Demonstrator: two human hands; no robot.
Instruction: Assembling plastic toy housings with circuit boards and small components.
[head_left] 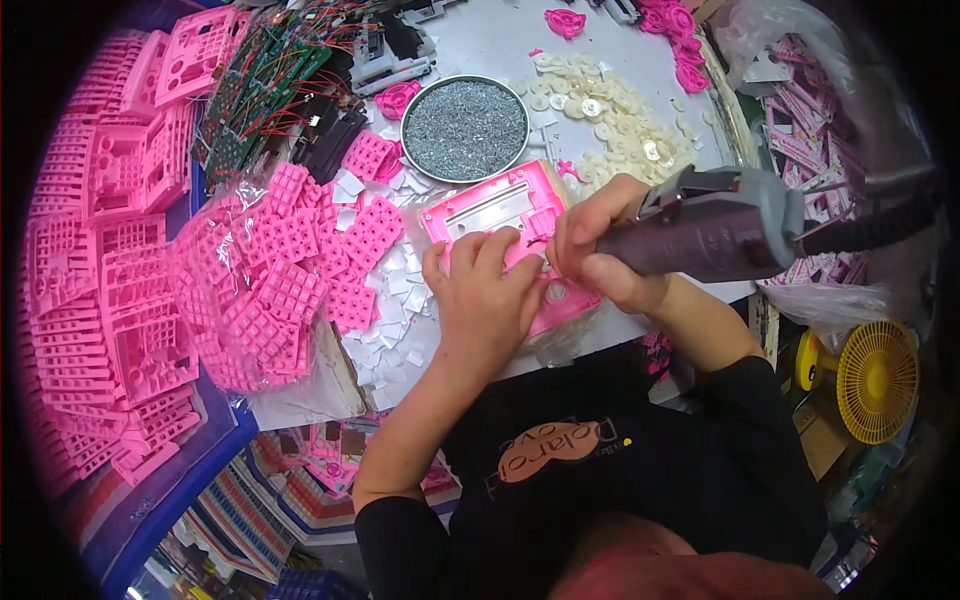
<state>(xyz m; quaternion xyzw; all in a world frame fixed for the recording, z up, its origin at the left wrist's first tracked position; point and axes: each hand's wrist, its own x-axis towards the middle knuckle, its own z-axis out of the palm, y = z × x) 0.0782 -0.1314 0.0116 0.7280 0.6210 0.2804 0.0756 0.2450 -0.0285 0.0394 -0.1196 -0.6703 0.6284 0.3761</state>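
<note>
A pink plastic housing (pixel 538 188) with a long slot and white parts inside lies at the table's near edge. My left hand (pixel 482 295) rests on it, fingers spread and bent over its face, pressing rather than wrapped round it. Closed round a dark electric screwdriver (pixel 690 238) with a grey end and a black coiled cord is my right hand (pixel 612 248). The tool lies nearly level, its tip end toward the housing beside my left fingers. My right fingers hide the bit and whatever it touches.
Beyond the housing stands a round tin of small screws (pixel 465 128). Cream plastic discs (pixel 610 110) spread to its right. Pink keypads (pixel 290 235), white pieces (pixel 395 310) and wired green circuit boards (pixel 275 85) crowd the left. A yellow fan (pixel 878 380) stands at right.
</note>
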